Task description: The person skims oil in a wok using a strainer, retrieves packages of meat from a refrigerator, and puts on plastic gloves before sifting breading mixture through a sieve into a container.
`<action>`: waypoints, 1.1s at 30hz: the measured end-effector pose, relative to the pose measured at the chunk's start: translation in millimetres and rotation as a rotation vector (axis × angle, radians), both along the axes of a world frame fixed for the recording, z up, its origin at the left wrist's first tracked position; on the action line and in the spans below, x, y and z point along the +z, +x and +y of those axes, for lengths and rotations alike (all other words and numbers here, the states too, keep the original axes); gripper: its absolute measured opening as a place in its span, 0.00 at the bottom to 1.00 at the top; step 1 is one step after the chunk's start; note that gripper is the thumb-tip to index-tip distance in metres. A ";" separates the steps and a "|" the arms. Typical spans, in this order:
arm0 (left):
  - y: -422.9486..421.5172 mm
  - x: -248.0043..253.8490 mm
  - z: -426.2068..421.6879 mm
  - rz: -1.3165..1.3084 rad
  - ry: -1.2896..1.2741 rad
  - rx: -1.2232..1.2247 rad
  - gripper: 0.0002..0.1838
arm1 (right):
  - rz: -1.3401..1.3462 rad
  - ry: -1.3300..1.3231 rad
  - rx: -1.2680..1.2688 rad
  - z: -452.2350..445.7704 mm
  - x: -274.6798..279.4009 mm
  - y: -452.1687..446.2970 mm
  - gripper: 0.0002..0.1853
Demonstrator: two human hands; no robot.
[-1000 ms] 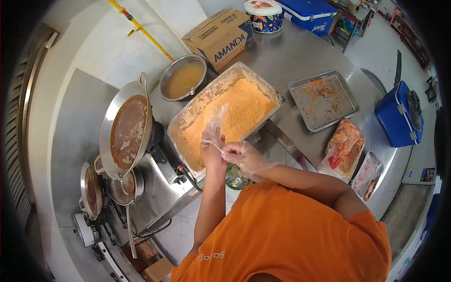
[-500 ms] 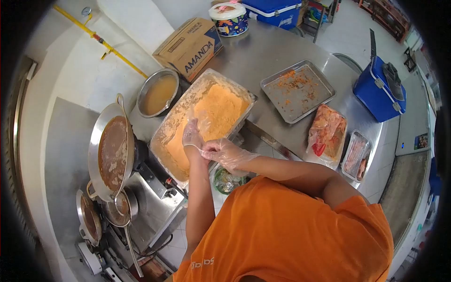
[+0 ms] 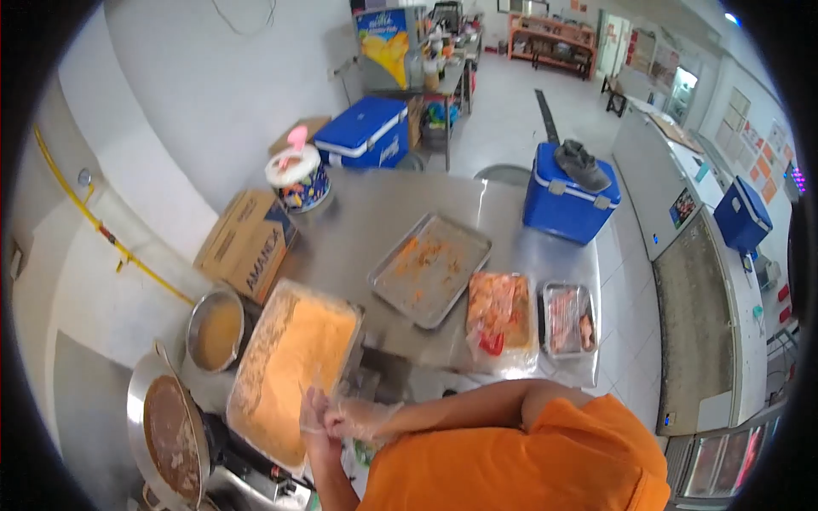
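My left hand [image 3: 315,412] is over the near edge of a large tub of orange-tinted flour or breading [image 3: 308,349]. A clear plastic glove covers it, and its fingers look stretched out, with nothing visible in them. Close against its wrist, my right hand [image 3: 361,418], also in a clear plastic glove, is closed with its fingertips at the left glove's cuff. The thin plastic is hard to make out there. Left of the tub stands a metal bowl of yellowish liquid [image 3: 216,329]. Nearer is a large wok of brown oil [image 3: 170,434].
On the steel table [image 3: 341,230] lie a metal tray with orange crumbs [image 3: 432,271], a container of raw meat under plastic [image 3: 501,313] and a smaller meat tray [image 3: 568,318]. A cardboard box [image 3: 247,247], a patterned tub [image 3: 298,183] and blue coolers [image 3: 569,196] stand around.
The view has tilted up and swung right, so more of the room shows. My hands have stayed together by the tub, the right still at the left wrist.
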State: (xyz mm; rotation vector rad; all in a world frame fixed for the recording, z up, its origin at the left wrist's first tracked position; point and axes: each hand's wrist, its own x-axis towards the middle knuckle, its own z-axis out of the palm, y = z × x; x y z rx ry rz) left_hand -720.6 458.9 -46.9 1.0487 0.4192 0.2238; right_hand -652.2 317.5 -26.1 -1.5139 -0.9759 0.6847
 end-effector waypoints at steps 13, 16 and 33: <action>-30.5 -61.8 -29.1 0.067 -0.368 0.065 0.24 | -0.130 -0.146 0.108 1.3 -49.3 -5.2 0.07; -29.0 -59.7 -31.8 0.102 -0.350 0.113 0.23 | -0.058 -0.252 0.135 -0.4 -50.3 0.6 0.08; 32.8 -110.7 -29.2 -0.024 -0.366 -0.061 0.29 | 0.082 -0.039 -0.084 -13.8 -83.3 7.7 0.05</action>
